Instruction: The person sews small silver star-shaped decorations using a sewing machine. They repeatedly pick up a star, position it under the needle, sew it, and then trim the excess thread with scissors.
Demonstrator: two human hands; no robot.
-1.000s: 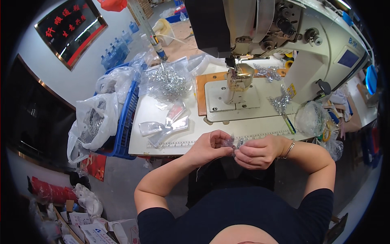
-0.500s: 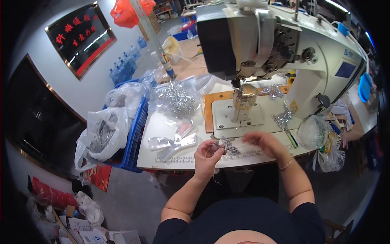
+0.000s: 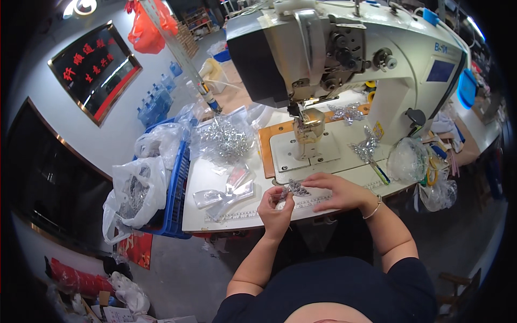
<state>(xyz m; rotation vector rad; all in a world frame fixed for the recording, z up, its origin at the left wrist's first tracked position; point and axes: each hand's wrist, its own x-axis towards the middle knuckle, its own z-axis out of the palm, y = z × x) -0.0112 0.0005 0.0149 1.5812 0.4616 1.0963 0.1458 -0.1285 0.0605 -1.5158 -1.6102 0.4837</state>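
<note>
Pinching with left-hand grip (image 3: 276,210), thumb against fingers, a small glittering piece of silver, flexible-looking material (image 3: 297,188). Holding just above the front part of the white, smooth tabletop (image 3: 202,180), over the pale ruler strip with dark marks (image 3: 237,216). Reaching from the other side with right-hand grip (image 3: 344,195), fingers loosely spread, not closed around anything; very near to the silver piece, but cannot tell if touching.

Judged as step in hand: adjusting the piece between two hands, steadying at left and working at right. For next move, probably calling for light fingertips on the free end, without pulling loose from the left pinch.

Compared with half a second ago, brought right-hand grip closer to the piece, from a blurred position well apart. Kept the same pinch at left. Shifted also the whole view slightly.

Farther out, at left: a clear plastic bow-shaped piece (image 3: 218,198) and, behind, a transparent bag with a silver glittering heap (image 3: 223,137). Beyond the hands: a white sewing machine (image 3: 371,40). At right: a silver wing-shaped ornament (image 3: 367,144), lying beside green-handled snips (image 3: 381,174).
</note>
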